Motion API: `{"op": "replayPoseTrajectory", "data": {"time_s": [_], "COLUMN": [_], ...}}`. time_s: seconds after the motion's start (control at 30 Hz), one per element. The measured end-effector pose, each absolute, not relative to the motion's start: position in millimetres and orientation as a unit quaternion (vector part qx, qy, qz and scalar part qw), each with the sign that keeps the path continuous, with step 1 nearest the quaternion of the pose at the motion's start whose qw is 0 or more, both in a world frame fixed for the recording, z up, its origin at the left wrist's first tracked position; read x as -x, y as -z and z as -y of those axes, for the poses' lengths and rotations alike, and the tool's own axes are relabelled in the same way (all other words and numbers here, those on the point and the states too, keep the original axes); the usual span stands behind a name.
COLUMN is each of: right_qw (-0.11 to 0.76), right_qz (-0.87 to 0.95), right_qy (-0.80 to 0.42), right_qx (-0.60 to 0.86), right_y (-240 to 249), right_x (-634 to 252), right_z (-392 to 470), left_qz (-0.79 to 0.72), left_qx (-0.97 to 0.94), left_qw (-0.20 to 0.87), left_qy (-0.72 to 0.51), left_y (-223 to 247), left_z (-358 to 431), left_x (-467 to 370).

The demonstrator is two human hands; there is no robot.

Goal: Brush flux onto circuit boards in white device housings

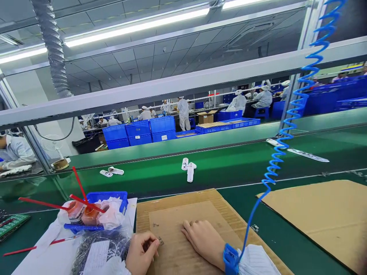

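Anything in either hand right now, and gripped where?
Left hand: can't tell; its fingertips are at a small metal part, but no grip is clear. Right hand: palm down on the cardboard, nothing visibly held.

The dark green bench (272,229) is partly covered by a layered cardboard mat (145,215) at the centre and a cardboard sheet (321,221) at the right. White paper (43,250) is laid left of the mat; a green board (15,227) is seen farther left.
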State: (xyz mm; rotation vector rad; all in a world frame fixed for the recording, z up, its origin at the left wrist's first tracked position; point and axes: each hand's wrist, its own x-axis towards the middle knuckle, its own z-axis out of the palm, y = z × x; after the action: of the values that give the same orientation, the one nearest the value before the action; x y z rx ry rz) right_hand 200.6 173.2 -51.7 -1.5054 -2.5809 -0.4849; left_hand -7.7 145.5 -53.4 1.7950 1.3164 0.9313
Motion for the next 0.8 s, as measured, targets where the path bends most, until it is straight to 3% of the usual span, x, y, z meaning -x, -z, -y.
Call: {"op": "replayPoseTrajectory", "data": {"time_s": [0.23, 0.47, 0.63, 0.8], "right_qw": [0.035, 0.289, 0.357, 0.428], "right_qz": [0.866, 0.801, 0.643, 0.563], "right_qy": [0.123, -0.133, -0.417, -0.509], "right_qx": [0.483, 0.507, 0.534, 0.491], "right_y": [50, 56, 61, 49], "right_x": [-202, -213, -211, -209], "right_z": [-176, -192, -199, -194], "left_qz": [-0.511, -0.534, -0.547, -0.543], "left_qx": [-0.683, -0.661, -0.662, -0.677], "left_qw": [0.367, 0.353, 0.321, 0.314], "left_qy": [-0.372, -0.392, -0.4, -0.385], "left_y": [56, 56, 53, 52], "left_z": [-148, -147, -145, -143], "left_x": [6, 0, -4, -4]}}
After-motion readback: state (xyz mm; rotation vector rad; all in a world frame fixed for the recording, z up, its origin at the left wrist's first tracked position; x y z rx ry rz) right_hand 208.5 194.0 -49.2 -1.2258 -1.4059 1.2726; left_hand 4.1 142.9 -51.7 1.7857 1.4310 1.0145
